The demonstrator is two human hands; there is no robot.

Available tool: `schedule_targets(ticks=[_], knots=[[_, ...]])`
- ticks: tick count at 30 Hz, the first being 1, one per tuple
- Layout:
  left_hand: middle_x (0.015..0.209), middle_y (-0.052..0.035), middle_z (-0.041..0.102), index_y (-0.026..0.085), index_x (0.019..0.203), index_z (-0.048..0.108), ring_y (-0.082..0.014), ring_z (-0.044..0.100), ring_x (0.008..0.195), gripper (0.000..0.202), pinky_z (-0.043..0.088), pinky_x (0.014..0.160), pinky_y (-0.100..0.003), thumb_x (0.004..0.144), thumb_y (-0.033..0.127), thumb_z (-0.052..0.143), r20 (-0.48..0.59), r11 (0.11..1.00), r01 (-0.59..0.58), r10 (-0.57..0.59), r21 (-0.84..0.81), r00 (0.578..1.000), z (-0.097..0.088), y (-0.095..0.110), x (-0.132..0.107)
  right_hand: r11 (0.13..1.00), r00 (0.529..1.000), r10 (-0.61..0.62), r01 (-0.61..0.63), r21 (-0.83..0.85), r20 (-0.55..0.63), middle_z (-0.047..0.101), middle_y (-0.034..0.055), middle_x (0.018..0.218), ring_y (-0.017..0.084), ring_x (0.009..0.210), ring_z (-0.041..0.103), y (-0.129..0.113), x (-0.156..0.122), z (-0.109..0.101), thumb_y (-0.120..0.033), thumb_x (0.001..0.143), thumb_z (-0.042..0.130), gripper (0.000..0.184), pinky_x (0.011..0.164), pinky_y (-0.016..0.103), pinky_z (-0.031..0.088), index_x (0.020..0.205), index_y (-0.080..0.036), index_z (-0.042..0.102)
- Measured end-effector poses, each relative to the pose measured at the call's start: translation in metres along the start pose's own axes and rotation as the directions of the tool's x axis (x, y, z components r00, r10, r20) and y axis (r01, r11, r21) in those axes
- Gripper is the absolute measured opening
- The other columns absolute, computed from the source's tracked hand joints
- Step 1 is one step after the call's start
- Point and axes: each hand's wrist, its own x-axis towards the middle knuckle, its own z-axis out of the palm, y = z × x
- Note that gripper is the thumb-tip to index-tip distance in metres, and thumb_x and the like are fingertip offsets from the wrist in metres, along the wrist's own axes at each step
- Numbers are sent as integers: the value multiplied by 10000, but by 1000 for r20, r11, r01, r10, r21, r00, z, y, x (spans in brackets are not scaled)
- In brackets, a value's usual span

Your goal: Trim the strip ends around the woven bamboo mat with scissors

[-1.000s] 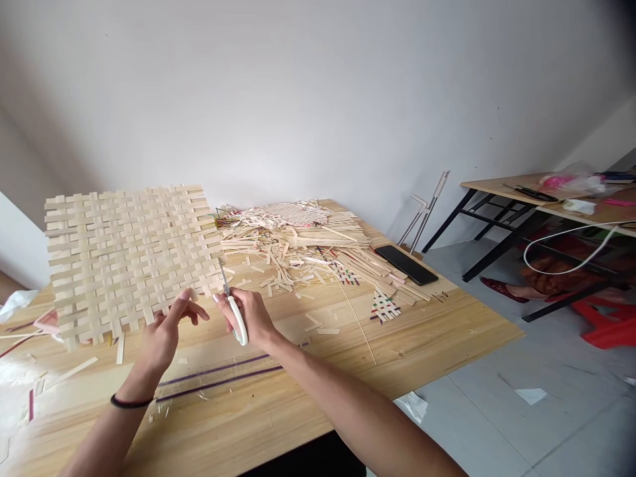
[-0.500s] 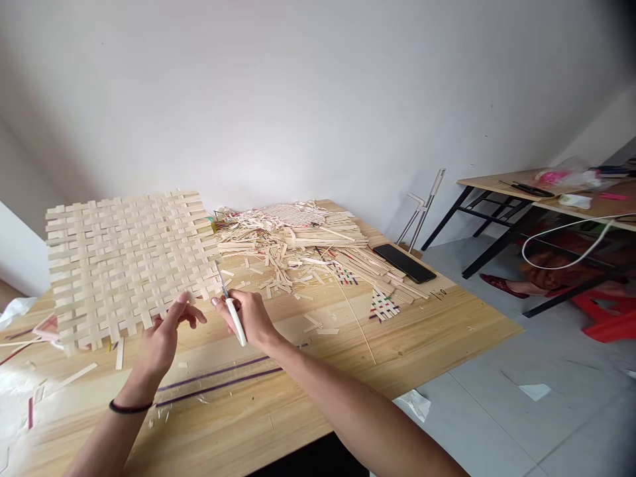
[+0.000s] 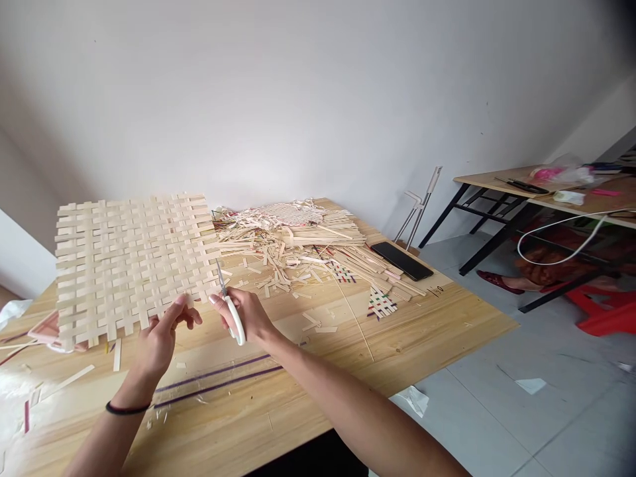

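Observation:
A pale woven mat [image 3: 132, 258] of flat strips is held up on edge above the wooden table [image 3: 308, 371]. My left hand [image 3: 161, 338] pinches the mat's lower right edge between thumb and fingers. My right hand [image 3: 246, 317] is closed round white-handled scissors [image 3: 229, 308], whose blades point up at the mat's right edge. A black band sits on my left wrist.
A heap of cut strips [image 3: 298, 242] and small coloured woven pieces [image 3: 380, 305] covers the table's far half. A black phone [image 3: 402, 260] lies at its right edge. Purple strips [image 3: 218, 377] lie near me. A second table [image 3: 546, 192] and a red stool [image 3: 606, 308] stand to the right.
The mat has shifted slightly right and lower. Both hands stay at its lower right edge with the scissors.

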Motion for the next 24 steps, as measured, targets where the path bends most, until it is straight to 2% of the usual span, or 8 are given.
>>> schedule_targets(ticks=[8,15,20,24], knots=[[635,-69,671,229,576,718,-248,552,703,349,437,673,-392,775,515,725,-9,997,6,-7,-79,1000,3,4,1,1000,999,23,-23,20,23,578,-29,600,115,507,513,-3,1,-4,-640,915,648,462,504,230,363,756,-211,584],[659,-70,681,235,596,746,-252,556,709,413,453,742,-403,808,588,724,28,1000,-6,5,18,1000,-4,-5,3,995,999,10,-13,96,33,554,-39,557,106,461,515,2,1,-3,-621,974,571,468,484,223,379,750,-211,557],[696,-68,708,245,702,787,-263,581,726,383,471,728,-405,835,596,706,54,998,-32,29,58,998,-9,-9,4,995,1000,14,-16,101,22,555,-40,548,106,459,525,2,1,-3,-624,974,574,469,480,216,390,765,-203,578],[679,-70,697,247,656,762,-263,574,723,432,471,742,-404,812,646,706,67,997,-38,34,62,997,-8,-9,4,994,1000,25,-26,104,6,550,-39,522,105,436,516,1,1,-3,-583,980,586,456,467,216,390,729,-203,563]])
